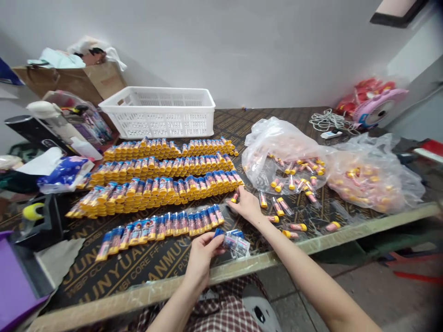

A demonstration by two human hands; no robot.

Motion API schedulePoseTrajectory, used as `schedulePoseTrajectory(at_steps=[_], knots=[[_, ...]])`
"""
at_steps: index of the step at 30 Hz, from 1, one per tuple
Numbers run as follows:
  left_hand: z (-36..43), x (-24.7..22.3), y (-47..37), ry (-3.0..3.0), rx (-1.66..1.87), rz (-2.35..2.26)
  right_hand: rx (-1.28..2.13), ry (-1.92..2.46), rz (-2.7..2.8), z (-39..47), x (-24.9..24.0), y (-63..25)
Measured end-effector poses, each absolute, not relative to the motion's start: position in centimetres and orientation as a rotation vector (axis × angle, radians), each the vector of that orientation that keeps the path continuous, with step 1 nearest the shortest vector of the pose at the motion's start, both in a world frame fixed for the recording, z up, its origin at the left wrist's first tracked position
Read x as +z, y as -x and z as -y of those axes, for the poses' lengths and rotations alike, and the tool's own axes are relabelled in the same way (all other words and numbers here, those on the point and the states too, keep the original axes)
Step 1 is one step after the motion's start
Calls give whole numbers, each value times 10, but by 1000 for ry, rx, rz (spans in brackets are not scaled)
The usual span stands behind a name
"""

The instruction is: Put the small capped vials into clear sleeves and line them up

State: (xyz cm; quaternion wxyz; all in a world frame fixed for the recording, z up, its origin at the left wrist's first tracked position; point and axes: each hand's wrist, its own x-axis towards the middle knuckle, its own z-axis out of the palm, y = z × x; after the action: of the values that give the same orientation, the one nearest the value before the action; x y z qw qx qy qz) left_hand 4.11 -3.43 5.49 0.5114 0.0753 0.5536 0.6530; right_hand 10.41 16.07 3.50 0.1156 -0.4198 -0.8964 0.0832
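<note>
My left hand (204,256) pinches a clear printed wrapper (236,244) with blue parts near the table's front edge. My right hand (246,205) has its fingers closed on a small yellow-capped tube (235,198), just right of the stacked rows. A single front row of blue-and-yellow tubes (145,230) lies to the left of my left hand. Behind it, long stacked rows of similar tubes (162,189) run across the table. Loose yellow-capped tubes (284,206) lie to the right of my right hand.
Two clear plastic bags, one in the middle (273,138) and one at right (377,170), hold more tubes. A white basket (162,115) stands at the back. A pink fan (379,108) and white cable (330,121) are back right. Bottles and a tape dispenser (41,226) crowd the left.
</note>
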Motion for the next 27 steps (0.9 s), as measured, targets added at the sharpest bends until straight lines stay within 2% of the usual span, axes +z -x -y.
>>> schedulePoseTrajectory(at_steps=[9, 12, 16, 22, 27], knots=[[33, 58, -27, -11, 1655, -1295, 397, 1236, 2487, -158, 52, -137], [33, 59, -17, 39, 1715, -1289, 518, 1130, 2394, -129, 67, -165], [31, 60, -6, 125, 1785, -1283, 843, 821, 2083, -75, 77, -186], [30, 59, -4, 126, 1795, -1295, 806, 604, 2055, -39, 71, -176], [32, 57, -8, 5, 1832, -1324, 1018, 585, 2087, -35, 65, -171]])
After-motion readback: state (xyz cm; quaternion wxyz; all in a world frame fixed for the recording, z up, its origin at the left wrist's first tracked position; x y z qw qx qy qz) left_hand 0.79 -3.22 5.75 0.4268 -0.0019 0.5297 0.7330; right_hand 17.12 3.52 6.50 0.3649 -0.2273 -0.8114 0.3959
